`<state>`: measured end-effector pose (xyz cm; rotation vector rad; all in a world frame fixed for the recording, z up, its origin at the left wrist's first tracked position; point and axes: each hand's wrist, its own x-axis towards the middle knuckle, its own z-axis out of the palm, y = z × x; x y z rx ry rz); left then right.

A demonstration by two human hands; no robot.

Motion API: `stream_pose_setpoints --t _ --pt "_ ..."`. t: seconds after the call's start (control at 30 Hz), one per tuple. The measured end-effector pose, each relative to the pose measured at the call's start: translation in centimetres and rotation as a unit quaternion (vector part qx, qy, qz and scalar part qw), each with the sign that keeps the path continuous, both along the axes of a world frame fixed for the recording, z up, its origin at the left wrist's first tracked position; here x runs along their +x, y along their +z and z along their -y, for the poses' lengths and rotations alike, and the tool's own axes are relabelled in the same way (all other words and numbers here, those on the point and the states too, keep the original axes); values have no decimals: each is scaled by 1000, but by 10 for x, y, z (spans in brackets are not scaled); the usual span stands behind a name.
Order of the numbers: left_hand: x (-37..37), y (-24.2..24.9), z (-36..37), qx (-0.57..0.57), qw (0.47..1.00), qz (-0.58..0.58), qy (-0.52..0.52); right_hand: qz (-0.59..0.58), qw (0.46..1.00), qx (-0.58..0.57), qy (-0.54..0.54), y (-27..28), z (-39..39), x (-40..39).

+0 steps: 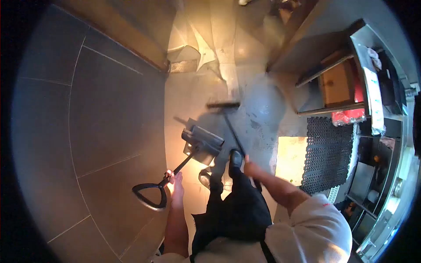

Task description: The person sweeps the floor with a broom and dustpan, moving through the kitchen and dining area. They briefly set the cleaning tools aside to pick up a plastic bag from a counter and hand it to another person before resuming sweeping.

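My left hand [176, 184] is closed on the shaft of a long-handled dustpan, just below its black loop grip [149, 197]. The dustpan's grey pan [204, 141] is by the floor, left of my feet. Closed around a dark broom handle [233, 133] is my right hand [251, 167], partly blurred. The handle runs forward to a broom head [222, 105], which is at the floor beyond the pan and a little to its right. The broom's bristles are too blurred to make out.
Dark tiled wall [109, 114] stands along the left. To the right are a black perforated mat [329, 151], a metal-framed shelf unit [368, 65], and red packages [348, 116] beneath it. My dark shoe [236, 158] is close to the broom handle. The floor [263, 101] has dark smudges.
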<state>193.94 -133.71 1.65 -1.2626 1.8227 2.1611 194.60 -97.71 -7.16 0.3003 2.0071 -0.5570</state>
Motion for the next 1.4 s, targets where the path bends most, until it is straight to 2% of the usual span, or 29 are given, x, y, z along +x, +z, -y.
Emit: stream_pose_setpoints --t 0.03,0.07,0.1,0.17,0.2,0.27,0.37,0.4,0.53,0.63,0.73,0.83,0.9,0.97,1.0,1.07,1.1,1.13,1.17,1.23,1.33,1.37,1.4 --pt "2 -15 7 9 1000 8 6 42 996 27 68 7 12 27" --pt "1 -36 18 14 999 28 0 9 997 -21 78 24 8 40" --pt "-5 -18 7 31 999 31 2 -22 994 -70 85 51 2 54" --pt "-18 -4 -1 29 994 91 54 88 979 -172 -62 90 -16 57" --pt "-20 -3 -3 35 993 101 47 139 954 -228 -136 103 -24 63" --pt "-15 -6 14 44 992 117 32 71 968 -197 -137 119 -27 87" --pt "-7 -62 59 52 992 118 9 -65 967 -181 -166 145 -21 113" --pt "-3 -60 65 86 991 101 -27 -115 961 -180 -175 151 -19 123" --pt "0 -52 64 77 990 122 5 -113 955 -86 -260 124 -15 149" --pt "-9 -55 52 78 991 112 -9 -114 937 -26 -330 139 -14 158" --pt "-13 -56 42 64 995 67 -45 -94 844 -106 -517 148 -21 174" --pt "-33 -59 20 64 995 -10 -70 -99 710 -189 -672 153 -37 179" --pt "-54 -83 13 89 991 -6 -103 -96 654 -185 -727 147 -57 173" --pt "-60 -44 -30 87 988 22 -129 -96 586 -219 -774 128 -82 166" --pt "-68 -45 -48 64 991 33 -117 -80 590 -234 -769 123 -96 163" --pt "-72 -13 -91 -17 984 10 -179 -71 435 -290 -849 105 -122 146" --pt "-85 -23 -105 12 982 17 -190 -68 354 -314 -878 97 -138 135" --pt "-98 -37 -116 39 978 24 -201 -74 307 -325 -892 98 -154 124" --pt "-111 -49 -127 34 976 40 -211 -46 227 -346 -909 100 -172 111" --pt "-128 -35 -170 13 970 78 -228 -24 138 -382 -914 92 -210 95" --pt "-153 -5 -258 -2 972 84 -218 -13 147 -363 -920 100 -256 71" --pt "-164 5 -287 -4 972 85 -218 -15 222 -380 -898 95 -268 69" --pt "-172 13 -311 0 968 87 -236 15 220 -362 -906 109 -285 58"
